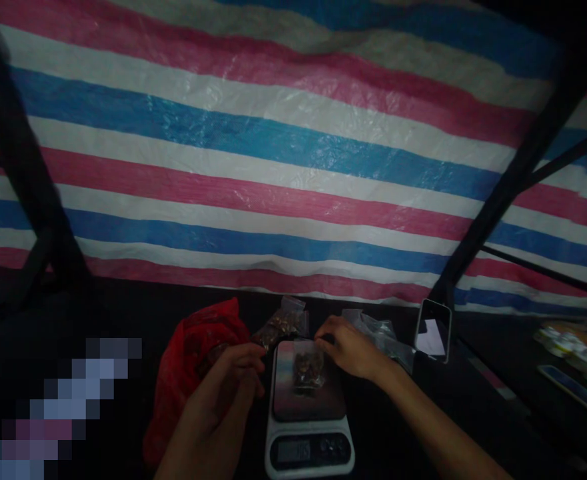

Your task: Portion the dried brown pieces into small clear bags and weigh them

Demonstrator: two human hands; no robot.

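Observation:
A white kitchen scale (309,405) with a shiny weighing plate stands in front of me, its display and buttons facing me. Lying on the plate is a small clear plastic bag (307,371) with dark brown pieces inside, too dim to identify. My right hand (348,347) reaches over the plate's upper right edge, fingers bent and fingertips closed at the bag's top right corner. Left of the scale, my left hand (226,393) holds nothing, its fingers loosely curved and apart. Right behind that hand sits a red plastic bag (183,360), partly hidden by it.
Behind the scale lies a filled clear bag (283,323). Flat clear bags (376,330) lie beyond my right hand. A phone (433,331) leans by a dark frame post (503,200). Shiny wrapped items (573,350) lie far right. Striped sheeting (273,153) hangs behind.

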